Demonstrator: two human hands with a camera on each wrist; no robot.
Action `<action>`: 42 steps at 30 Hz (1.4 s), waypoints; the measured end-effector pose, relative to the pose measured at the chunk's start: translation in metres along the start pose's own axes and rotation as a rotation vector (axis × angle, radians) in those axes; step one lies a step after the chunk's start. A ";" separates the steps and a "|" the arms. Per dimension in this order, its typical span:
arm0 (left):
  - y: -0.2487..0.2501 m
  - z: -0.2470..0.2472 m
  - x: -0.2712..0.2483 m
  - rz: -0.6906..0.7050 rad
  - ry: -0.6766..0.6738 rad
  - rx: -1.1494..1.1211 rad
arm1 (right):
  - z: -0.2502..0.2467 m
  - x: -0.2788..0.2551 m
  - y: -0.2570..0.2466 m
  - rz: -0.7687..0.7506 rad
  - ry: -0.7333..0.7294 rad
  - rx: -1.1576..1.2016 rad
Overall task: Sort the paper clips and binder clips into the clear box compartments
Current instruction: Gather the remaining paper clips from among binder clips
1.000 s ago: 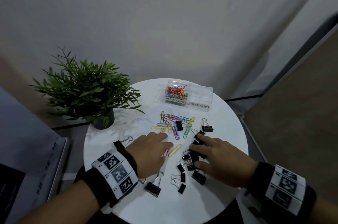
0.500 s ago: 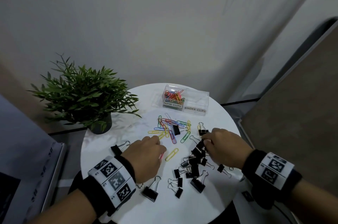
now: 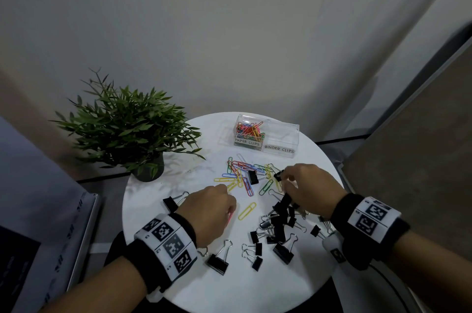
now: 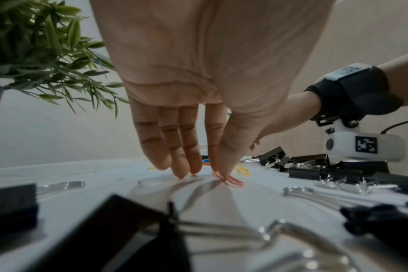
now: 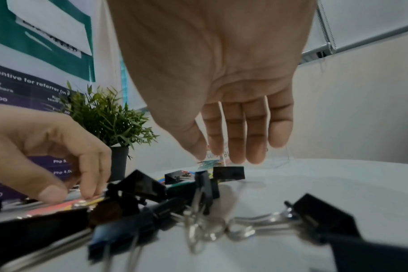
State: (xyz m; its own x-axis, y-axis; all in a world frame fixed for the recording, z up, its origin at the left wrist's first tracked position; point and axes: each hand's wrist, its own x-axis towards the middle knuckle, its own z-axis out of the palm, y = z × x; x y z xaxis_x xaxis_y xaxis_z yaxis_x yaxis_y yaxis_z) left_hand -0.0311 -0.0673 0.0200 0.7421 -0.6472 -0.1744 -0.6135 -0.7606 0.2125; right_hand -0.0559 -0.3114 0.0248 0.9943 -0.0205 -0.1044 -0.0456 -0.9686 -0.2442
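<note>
The clear box (image 3: 286, 131) stands at the table's far side; its left compartment, labelled PAPER CLIPS, holds coloured paper clips (image 3: 249, 131), and nothing shows in the BINDER CLIPS side. Loose coloured paper clips (image 3: 242, 174) lie in front of it. A heap of black binder clips (image 3: 281, 218) lies nearer to me. My left hand (image 3: 217, 205) (image 4: 221, 173) pinches a pink paper clip (image 4: 231, 181) against the table with thumb and index finger. My right hand (image 3: 288, 177) (image 5: 221, 156) hangs with straight fingers just over one black binder clip (image 5: 228, 173), holding nothing.
A potted plant (image 3: 127, 131) stands at the left edge of the round white table (image 3: 255, 287). More binder clips lie apart: a large one (image 3: 217, 260) by my left wrist and another (image 3: 169, 204) to the left. A yellow paper clip (image 3: 247, 210) lies between my hands.
My right hand has left the binder clip heap and moved away from me to the single clip beside the paper clips. My left hand has stayed on the pink clip.
</note>
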 end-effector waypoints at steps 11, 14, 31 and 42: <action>-0.002 0.002 0.005 -0.060 0.024 -0.015 | 0.004 0.033 0.002 0.125 0.045 0.033; -0.004 0.003 0.007 -0.072 0.017 -0.021 | 0.001 0.028 0.016 0.177 0.082 -0.002; -0.004 0.003 0.013 -0.213 0.004 0.046 | 0.003 0.030 -0.020 0.092 -0.104 -0.215; -0.001 -0.004 0.013 -0.194 -0.033 -0.050 | -0.002 0.046 -0.006 0.047 -0.236 -0.097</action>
State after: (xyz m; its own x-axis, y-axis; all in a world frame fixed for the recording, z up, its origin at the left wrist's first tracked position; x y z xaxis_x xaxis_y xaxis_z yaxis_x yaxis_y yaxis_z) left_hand -0.0194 -0.0748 0.0211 0.8351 -0.4911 -0.2480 -0.4455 -0.8681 0.2188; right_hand -0.0093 -0.3068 0.0231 0.9409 -0.0190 -0.3382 -0.0709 -0.9874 -0.1417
